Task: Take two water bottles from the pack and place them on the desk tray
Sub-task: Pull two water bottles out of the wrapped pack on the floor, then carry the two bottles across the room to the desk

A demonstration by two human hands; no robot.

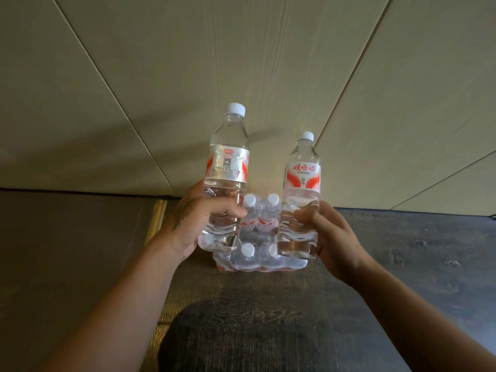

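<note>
My left hand [192, 220] grips the lower half of a clear water bottle [228, 162] with a white cap and a red-and-white label, held upright. My right hand [328, 232] grips a second, matching water bottle [302, 183], upright and a little lower. Both bottles are lifted above the plastic-wrapped pack [259, 255], which stands on the dark floor between my hands with several white-capped bottles left inside. No desk tray is in view.
A beige panelled wall [241, 63] rises right behind the pack. The dark wood-grain floor [268, 318] stretches toward me, with a brass strip [158, 216] and a darker surface to the left. My head's shadow falls on the floor near the bottom.
</note>
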